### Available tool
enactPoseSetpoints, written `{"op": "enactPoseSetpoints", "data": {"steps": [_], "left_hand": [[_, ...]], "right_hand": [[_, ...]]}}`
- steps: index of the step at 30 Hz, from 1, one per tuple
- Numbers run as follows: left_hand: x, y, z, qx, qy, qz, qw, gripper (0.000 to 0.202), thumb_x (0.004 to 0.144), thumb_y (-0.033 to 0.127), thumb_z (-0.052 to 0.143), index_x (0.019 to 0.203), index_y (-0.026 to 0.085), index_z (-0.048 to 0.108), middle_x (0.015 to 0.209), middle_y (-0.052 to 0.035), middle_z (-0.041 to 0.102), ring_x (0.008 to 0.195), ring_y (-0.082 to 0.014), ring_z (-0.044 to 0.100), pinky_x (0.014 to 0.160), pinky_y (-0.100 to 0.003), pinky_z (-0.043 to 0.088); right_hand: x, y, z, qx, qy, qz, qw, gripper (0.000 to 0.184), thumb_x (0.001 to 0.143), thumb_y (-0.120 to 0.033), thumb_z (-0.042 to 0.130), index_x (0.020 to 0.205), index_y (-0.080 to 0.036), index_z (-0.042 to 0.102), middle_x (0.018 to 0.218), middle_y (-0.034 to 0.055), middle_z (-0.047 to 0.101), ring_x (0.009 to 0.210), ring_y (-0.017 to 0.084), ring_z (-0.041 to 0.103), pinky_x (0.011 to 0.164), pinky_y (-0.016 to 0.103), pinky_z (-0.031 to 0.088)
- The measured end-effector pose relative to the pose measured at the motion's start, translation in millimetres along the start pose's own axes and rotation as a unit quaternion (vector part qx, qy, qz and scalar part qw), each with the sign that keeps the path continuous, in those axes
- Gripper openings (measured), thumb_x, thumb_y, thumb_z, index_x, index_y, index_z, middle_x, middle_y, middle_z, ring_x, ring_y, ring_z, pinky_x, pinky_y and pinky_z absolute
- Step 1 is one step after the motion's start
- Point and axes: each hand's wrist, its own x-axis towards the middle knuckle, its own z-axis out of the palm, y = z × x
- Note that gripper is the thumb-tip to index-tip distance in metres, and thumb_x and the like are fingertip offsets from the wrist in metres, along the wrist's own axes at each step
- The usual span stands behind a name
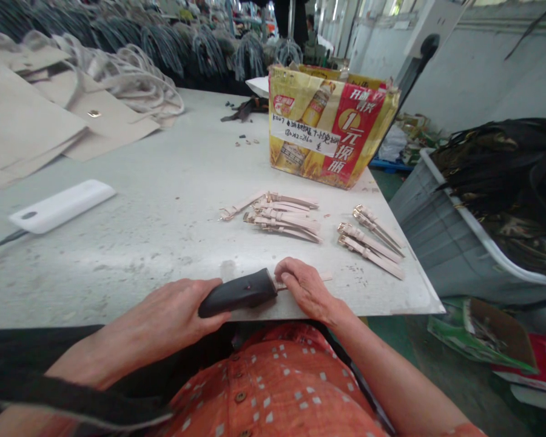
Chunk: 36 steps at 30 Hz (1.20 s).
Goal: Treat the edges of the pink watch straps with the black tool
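1. Head view: left hand (pixel 177 306) clamped around a black, rounded object (pixel 241 292), thumb on the near side. Object lies low over the near edge of the white table (pixel 155 164), slanting up to the right.
2. Head view: right hand (pixel 307 288) just beside the object's right end; thumb and fingers together on a pale strap (pixel 325 277), whose tail emerges right of the hand.
3. Head view: buckled straps (pixel 286 215) bunched beyond the hands; smaller strap group (pixel 375 246) to their right.
4. Head view: yellow-red carton (pixel 350 145) behind both groups; white device (pixel 64 206) at left.
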Motion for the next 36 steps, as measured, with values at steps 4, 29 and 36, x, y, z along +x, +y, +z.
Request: {"op": "enactPoseSetpoints", "data": {"steps": [4,29,36], "left_hand": [[-3,-8,4.3,0.003,0.000,-0.010,1.000,0.042,0.093,0.059,0.065,0.106,0.029,0.092,0.101,-0.0115,0.098,0.092,-0.0384,0.092,0.084,-0.044,0.060],[-14,9,0.9,0.071,0.010,-0.043,0.997,0.036,0.100,0.056,0.063,0.108,0.030,0.087,0.101,-0.0128,0.098,0.092,-0.0402,0.093,0.082,-0.044,0.058],[-3,34,7.5,0.134,0.008,0.004,0.991,0.025,0.107,0.044,0.075,0.119,0.030,0.091,0.101,-0.0123,0.099,0.102,-0.0404,0.097,0.085,-0.041,0.061]], "right_hand": [[-8,11,-5,-0.033,0.034,-0.028,0.998,0.024,0.107,-0.010,0.074,0.123,-0.026,0.083,0.123,0.0080,0.083,0.116,0.030,0.077,0.109,0.044,0.063],[-13,10,-15,-0.105,0.023,0.005,0.994,0.014,0.108,-0.011,0.088,0.106,-0.024,0.092,0.104,0.0066,0.082,0.106,0.029,0.074,0.101,0.041,0.057],[-12,10,-16,-0.089,0.016,0.010,0.996,0.021,0.107,-0.004,0.086,0.102,-0.024,0.091,0.103,0.0058,0.083,0.107,0.028,0.076,0.103,0.041,0.057]]}}
